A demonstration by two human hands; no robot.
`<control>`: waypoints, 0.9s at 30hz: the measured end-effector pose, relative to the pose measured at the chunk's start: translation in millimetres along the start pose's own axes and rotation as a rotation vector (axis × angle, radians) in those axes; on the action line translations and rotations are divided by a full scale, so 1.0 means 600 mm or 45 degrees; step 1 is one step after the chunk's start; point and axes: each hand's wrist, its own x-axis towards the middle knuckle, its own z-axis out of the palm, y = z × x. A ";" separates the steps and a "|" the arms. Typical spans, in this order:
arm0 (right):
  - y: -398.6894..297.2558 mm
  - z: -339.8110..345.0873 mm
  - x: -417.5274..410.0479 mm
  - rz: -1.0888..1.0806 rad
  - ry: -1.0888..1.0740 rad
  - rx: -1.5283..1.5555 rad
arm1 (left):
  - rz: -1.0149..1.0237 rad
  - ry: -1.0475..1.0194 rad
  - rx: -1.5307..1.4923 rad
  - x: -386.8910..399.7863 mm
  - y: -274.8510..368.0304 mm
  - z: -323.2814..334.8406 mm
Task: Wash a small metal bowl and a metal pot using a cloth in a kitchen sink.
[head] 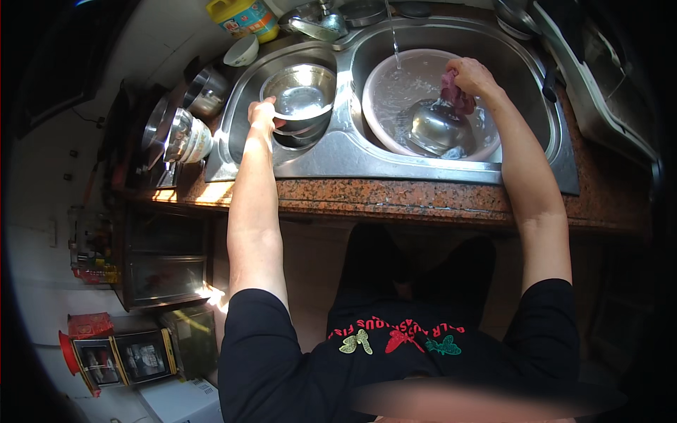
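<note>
In the left sink bowl, my left hand grips the rim of a shiny metal basin. Other metal vessels sit beneath it, partly hidden. My right hand pinches a wet pink cloth above the right sink bowl. Below the cloth, a metal bowl lies partly under water in a pale pink plastic basin. A thin stream of water runs into that basin. A small greyish piece rests near its front rim; its kind is unclear.
A yellow jug and a white bowl stand behind the left sink. Stacked bowls and a metal pot crowd the left counter. A white-rimmed rack or tray leans at the right. The granite counter edge runs before me.
</note>
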 end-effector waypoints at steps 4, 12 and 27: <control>0.000 -0.001 -0.001 -0.032 0.021 -0.051 | -0.017 0.009 0.233 0.035 -0.012 0.001; -0.017 -0.005 -0.006 -0.025 0.009 0.022 | 0.103 -0.064 0.771 0.050 -0.021 -0.006; 0.002 -0.008 -0.003 0.014 0.063 0.014 | 2.139 -1.135 1.513 -0.329 0.052 0.289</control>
